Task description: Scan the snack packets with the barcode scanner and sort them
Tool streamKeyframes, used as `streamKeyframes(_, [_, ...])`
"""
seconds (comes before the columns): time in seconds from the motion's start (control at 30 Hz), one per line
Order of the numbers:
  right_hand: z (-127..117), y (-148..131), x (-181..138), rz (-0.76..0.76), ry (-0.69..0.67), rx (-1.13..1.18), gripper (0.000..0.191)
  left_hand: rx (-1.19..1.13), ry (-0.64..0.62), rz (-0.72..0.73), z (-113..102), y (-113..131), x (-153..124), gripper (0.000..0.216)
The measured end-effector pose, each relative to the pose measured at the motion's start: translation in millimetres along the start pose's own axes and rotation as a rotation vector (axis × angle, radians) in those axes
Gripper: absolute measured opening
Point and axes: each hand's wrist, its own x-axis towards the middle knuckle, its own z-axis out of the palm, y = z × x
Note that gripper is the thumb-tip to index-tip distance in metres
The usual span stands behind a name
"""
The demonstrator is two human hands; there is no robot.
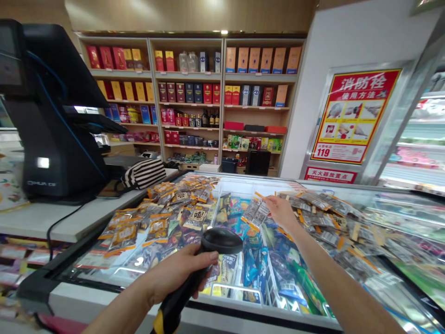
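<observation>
Right hand (pixel 280 211) pinched packet (pixel 255 212), long axis slanted toward scanner (pixel 222 240); left hand (pixel 186 269) gripped scanner, nearer and left of packet.

wood panel (pixel 167 17) above | shelving (pixel 223 93) across back | white wall (pixel 342 41) right | small light (pixel 224 32) glowing
</observation>
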Motion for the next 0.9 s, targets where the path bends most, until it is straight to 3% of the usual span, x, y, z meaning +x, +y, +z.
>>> streamKeyframes(0.33, [-1,-16,-3,-0.075,0.038,-0.137,0.032,0.005,0.014,0.004,6,6,2,0.029])
streamKeyframes(0.9, [-1,-11,4,-0.060,0.036,-0.192,0.030,0.041,-0.006,0.017,11,16,2,0.032])
